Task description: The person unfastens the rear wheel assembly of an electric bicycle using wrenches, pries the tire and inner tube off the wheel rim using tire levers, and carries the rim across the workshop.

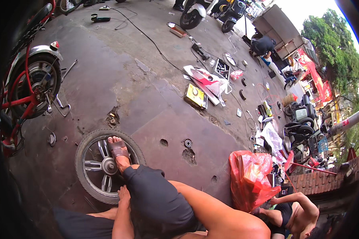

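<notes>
A spoked wheel with a black tyre [80, 166] lies flat on the ground. My foot in a brown sandal [118, 148] rests on it, beside the hub [109, 165]. My left hand [124, 192] is at the near right edge of the wheel, fingers bent over the tyre; their tips are partly hidden. My right arm [223, 207] reaches across behind my dark trouser leg [159, 199], which hides the right hand.
A red bicycle [30, 95] stands at left near a wrench [69, 70]. Ahead lie a yellow box [195, 96], a tool tray [222, 68] and an angle grinder [100, 18]. At right, another person [295, 215] sits by a red plastic bag [251, 179]. Holes pit the ground.
</notes>
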`<state>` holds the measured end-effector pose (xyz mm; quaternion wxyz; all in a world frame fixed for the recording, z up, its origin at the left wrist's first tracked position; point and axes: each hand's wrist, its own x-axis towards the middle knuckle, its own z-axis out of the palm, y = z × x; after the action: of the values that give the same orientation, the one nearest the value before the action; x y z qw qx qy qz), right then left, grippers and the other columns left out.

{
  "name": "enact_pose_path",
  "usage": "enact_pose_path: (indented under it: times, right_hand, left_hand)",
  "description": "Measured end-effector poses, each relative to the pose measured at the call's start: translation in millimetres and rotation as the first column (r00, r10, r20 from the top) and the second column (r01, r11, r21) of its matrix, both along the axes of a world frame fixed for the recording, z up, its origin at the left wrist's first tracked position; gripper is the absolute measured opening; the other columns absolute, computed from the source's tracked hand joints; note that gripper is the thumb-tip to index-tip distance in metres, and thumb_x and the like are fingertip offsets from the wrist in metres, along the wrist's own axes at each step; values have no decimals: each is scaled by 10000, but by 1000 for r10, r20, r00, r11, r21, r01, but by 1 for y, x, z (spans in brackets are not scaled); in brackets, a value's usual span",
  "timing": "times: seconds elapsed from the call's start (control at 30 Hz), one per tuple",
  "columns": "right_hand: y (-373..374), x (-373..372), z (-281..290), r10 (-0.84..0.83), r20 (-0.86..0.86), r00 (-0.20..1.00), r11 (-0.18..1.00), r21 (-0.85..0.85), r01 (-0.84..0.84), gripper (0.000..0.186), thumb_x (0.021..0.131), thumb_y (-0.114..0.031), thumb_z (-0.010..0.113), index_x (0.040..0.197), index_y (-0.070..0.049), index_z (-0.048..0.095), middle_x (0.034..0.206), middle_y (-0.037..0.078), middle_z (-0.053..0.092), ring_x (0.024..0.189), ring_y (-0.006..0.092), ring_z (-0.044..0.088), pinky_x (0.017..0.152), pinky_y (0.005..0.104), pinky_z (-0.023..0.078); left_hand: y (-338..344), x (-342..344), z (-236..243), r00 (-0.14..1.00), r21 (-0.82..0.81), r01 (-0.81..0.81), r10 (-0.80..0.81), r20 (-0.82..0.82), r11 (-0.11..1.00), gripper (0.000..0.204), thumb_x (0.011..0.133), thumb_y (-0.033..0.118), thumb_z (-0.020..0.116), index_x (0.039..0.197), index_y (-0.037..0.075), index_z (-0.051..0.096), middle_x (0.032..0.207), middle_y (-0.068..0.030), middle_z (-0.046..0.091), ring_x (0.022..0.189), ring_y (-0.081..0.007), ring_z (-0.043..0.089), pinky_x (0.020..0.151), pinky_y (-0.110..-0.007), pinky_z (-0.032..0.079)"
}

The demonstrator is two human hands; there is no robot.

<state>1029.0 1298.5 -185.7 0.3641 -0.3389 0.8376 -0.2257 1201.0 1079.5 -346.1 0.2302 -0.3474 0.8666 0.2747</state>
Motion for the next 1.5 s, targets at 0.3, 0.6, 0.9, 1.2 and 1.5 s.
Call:
enact_pose_path:
  times: [0.3, 0.6, 0.9, 1.2, 1.5]
  right_hand:
    - [-17, -3, -7, -4, 32, 999, 1000, -16, 5, 255, 781, -117, 601, 1029, -69, 634, 922, 148, 654, 847, 274, 613, 748, 388, 480]
    - [-36, -18, -11, -18, 36, 999, 1000, 11, 18, 256, 785, -113, 599, 1035, -63, 634, 926, 144, 655, 854, 263, 611, 754, 381, 478]
    - [-54, -17, -11, -14, 18, 1000, 999, 31, 14, 258, 790, -109, 597, 1040, -57, 634, 930, 139, 655, 861, 252, 610, 761, 374, 476]
    - [-75, 5, -25, 32, -16, 999, 997, 70, -31, 260, 794, -105, 595, 1045, -52, 634, 934, 135, 656, 868, 241, 608, 767, 366, 475]
    - [-37, 18, -4, -42, -71, 997, 990, 133, 51, 262, 798, -102, 594, 1050, -46, 634, 938, 131, 657, 875, 230, 606, 774, 359, 473]
  left_hand:
    - [-2, 40, -42, 984, -189, -25, -8, -176, 982, 476, 807, 230, 508, 1203, -31, 524, 1212, -188, 544, 1156, -255, 496, 933, -366, 385]
    - [-50, -67, 68, 979, 535, -105, -7, 204, 839, 431, 781, 230, 537, 1109, -46, 581, 1077, -176, 604, 1040, -230, 552, 857, -359, 416]
    - [-71, -69, 68, 992, 604, -52, -31, 126, 796, 345, 759, 241, 572, 891, -67, 654, 775, -138, 653, 771, -204, 609, 678, -367, 447]
    - [-37, -54, 141, 905, 148, -419, 399, 146, 896, 335, 730, 159, 498, 950, -39, 655, 1007, -281, 606, 1006, -426, 570, 870, -477, 447]
    - [-42, -20, 109, 543, 341, -761, 830, -129, 551, 334, 699, 275, 511, 776, -15, 656, 749, -229, 631, 695, -382, 609, 671, -449, 442]
